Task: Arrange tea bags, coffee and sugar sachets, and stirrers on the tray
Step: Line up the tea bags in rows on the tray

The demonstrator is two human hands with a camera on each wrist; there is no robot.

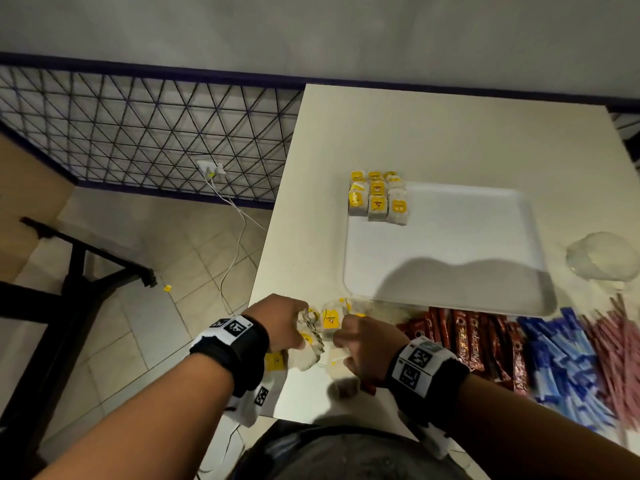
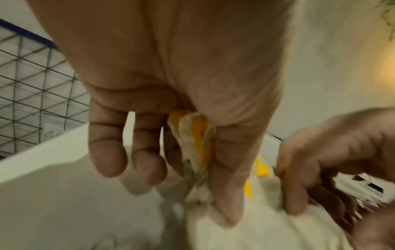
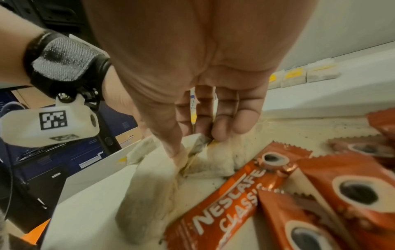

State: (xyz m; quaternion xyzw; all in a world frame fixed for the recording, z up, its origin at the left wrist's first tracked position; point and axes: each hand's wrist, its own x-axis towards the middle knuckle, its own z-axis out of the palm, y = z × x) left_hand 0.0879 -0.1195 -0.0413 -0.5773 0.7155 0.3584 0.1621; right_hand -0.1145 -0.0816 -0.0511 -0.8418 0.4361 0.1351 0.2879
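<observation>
A white tray [image 1: 450,244] lies on the table, with several yellow-tagged tea bags [image 1: 377,199] lined up in its far left corner. Loose tea bags [image 1: 329,320] lie in a heap at the table's near left. My left hand [image 1: 287,323] grips a small stack of tea bags [image 2: 196,143] between thumb and fingers. Beside it, my right hand [image 1: 363,344] pinches a tea bag [image 3: 183,157] in the heap, thumb against fingertips. Red coffee sachets [image 1: 478,337], blue sugar sachets [image 1: 561,362] and pink stirrers [image 1: 616,344] lie to the right.
A clear upturned glass [image 1: 602,258] stands right of the tray. The table's left edge [image 1: 263,271] drops to a tiled floor with a white cable [image 1: 235,230] and a black stand [image 1: 76,265]. A blue wire grid [image 1: 138,133] runs behind.
</observation>
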